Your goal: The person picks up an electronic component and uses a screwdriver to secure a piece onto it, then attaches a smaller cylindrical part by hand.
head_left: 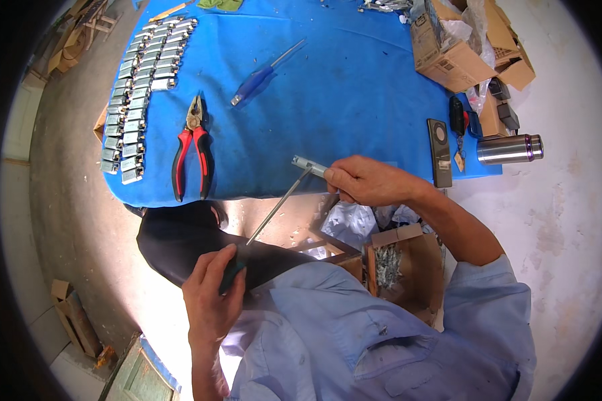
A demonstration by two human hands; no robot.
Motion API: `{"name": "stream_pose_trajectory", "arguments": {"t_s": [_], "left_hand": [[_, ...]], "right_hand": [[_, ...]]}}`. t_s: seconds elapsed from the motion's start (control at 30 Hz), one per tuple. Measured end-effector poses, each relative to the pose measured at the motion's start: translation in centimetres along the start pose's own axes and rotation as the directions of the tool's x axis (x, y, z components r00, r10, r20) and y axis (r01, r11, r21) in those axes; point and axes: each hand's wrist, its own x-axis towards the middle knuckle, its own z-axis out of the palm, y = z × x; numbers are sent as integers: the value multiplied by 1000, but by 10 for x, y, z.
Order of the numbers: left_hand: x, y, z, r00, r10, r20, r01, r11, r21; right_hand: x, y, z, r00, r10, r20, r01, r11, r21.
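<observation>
My left hand (211, 294) is closed around the dark handle of a screwdriver (274, 212). The long metal shaft slants up and right, its tip at a small silver metal part (308, 164). That part, a short channel-like piece, is pinched between the thumb and fingers of my right hand (371, 180) over the table's front edge. Whether the tip touches the part or sits in it I cannot tell. Red and black combination pliers (192, 150) lie on the blue cloth, jaws pointing away. Beyond them is a blue-handled screwdriver (254, 83).
Rows of similar silver parts (137, 100) line the left of the blue-covered table (341, 87). At right are a dark flat device (439, 152), keys (459, 127), a steel flask (510, 150) and cardboard boxes (448, 57). Below the edge stands a box (425, 267) holding small metal pieces.
</observation>
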Motion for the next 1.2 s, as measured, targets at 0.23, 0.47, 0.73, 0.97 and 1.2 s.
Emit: {"name": "stream_pose_trajectory", "arguments": {"t_s": [0.23,0.47,0.73,0.97,1.2], "left_hand": [[20,19,-26,995,36,95,-48,992,120],[37,24,-40,985,16,174,-40,990,135],[25,-5,-21,961,263,86,-276,930,244],[18,-2,-17,968,228,103,-245,948,204],[22,9,-23,988,-10,154,19,998,-61]], "right_hand": [[2,-6,-2,995,-100,5,99,969,-225],[7,-1,-7,990,-128,61,139,963,-232],[5,-6,-10,987,-140,73,156,941,-300],[1,-24,-12,996,-44,72,68,919,-388],[-3,-27,-12,999,-34,40,48,899,-435]]}}
